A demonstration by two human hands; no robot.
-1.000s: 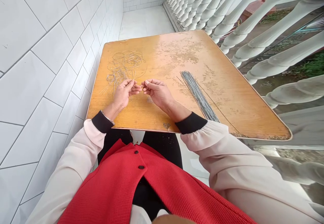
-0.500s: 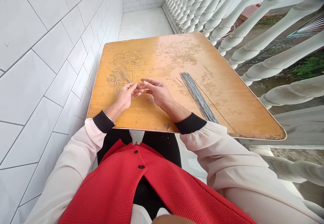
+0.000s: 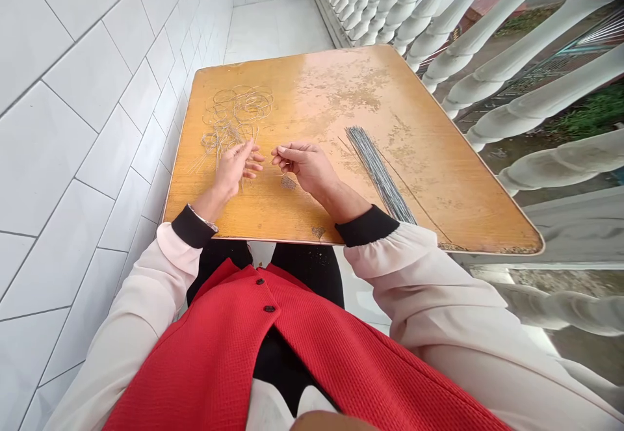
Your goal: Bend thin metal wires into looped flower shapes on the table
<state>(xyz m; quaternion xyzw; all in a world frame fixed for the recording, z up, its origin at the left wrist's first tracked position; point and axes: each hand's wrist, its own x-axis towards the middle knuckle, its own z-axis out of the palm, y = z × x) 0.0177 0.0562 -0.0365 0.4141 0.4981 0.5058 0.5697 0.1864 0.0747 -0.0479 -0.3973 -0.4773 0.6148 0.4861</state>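
My left hand (image 3: pixel 236 168) hovers over the wooden table top (image 3: pixel 312 106), its fingers spread and just below a tangled pile of thin wire loops and short ends (image 3: pixel 234 119). A few thin wire ends lie beside and under this hand. My right hand (image 3: pixel 305 168) has its thumb and fingertips drawn close together over a small fibrous tuft (image 3: pixel 288 183). Whether a fine wire lies between those fingertips is too small to tell. To its right lies a bundle of straight grey wires (image 3: pixel 377 171), with its near end hidden behind my right sleeve.
A white tiled wall (image 3: pixel 97 125) runs along the table's left side. White balusters (image 3: pixel 487 47) stand beyond the right side. My red vest (image 3: pixel 263 353), cream sleeves and dark trousers fill the foreground. The wooden top has worn patches and chipped edges.
My hands have drawn apart from their fingertip meeting point. The left hand has opened and moved left, and the view has tilted, so the table sits higher.
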